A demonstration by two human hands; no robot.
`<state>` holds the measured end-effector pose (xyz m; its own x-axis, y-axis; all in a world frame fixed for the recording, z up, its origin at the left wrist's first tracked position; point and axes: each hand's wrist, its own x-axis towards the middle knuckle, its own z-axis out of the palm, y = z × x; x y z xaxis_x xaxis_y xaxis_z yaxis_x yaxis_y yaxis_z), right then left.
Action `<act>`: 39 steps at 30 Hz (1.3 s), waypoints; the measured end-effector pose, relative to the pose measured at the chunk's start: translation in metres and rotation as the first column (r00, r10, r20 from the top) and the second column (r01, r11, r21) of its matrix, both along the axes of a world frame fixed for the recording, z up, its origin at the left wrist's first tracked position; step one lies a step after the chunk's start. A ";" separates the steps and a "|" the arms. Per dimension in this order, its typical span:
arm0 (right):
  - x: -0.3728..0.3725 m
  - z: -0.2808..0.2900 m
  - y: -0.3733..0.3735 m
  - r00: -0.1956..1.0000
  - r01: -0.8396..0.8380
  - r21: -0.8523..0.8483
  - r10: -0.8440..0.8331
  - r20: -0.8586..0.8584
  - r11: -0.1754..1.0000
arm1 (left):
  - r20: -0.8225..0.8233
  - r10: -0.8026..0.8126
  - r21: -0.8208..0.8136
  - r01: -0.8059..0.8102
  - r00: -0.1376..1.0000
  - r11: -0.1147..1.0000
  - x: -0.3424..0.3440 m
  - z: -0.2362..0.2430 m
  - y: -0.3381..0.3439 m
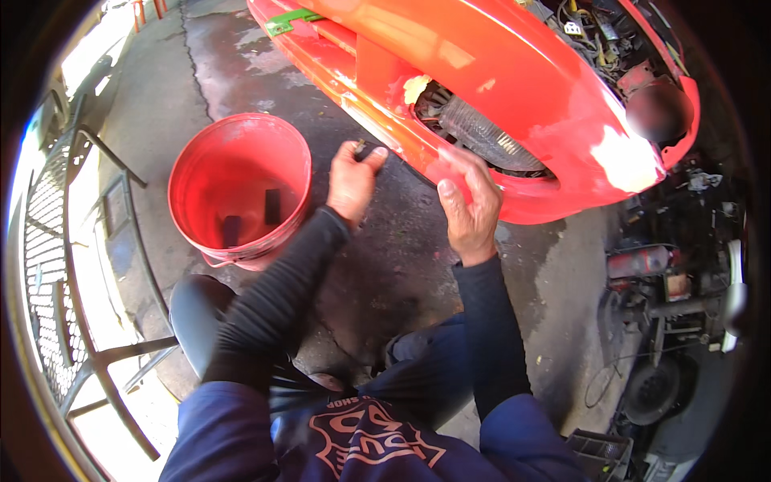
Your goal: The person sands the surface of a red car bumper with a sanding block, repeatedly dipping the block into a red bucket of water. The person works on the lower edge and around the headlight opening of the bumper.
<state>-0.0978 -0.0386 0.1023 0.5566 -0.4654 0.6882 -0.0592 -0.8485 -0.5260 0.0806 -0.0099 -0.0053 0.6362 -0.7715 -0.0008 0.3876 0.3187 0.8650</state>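
Observation:
My left hand is closed just right of a red bucket. A small brownish thing shows at its fingertips, too small to name. My right hand is held up by the lower edge of a red car bumper. Its fingers are stretched out, somewhat blurred, with the thumb apart and nothing held. Whether its fingertips touch the bumper I cannot tell. Two dark rectangular blocks, one a black block, are inside the bucket.
A black metal mesh chair stands at the left. Through the bumper opening a ribbed grey duct shows. A green piece sits on the bumper's far end. Assorted parts and a dark wheel crowd the right side.

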 end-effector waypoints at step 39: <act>0.014 0.008 -0.018 0.812 0.229 -0.654 -0.512 -0.279 0.721 | -0.284 0.205 -0.112 -0.244 0.937 0.963 0.066 0.007 -0.043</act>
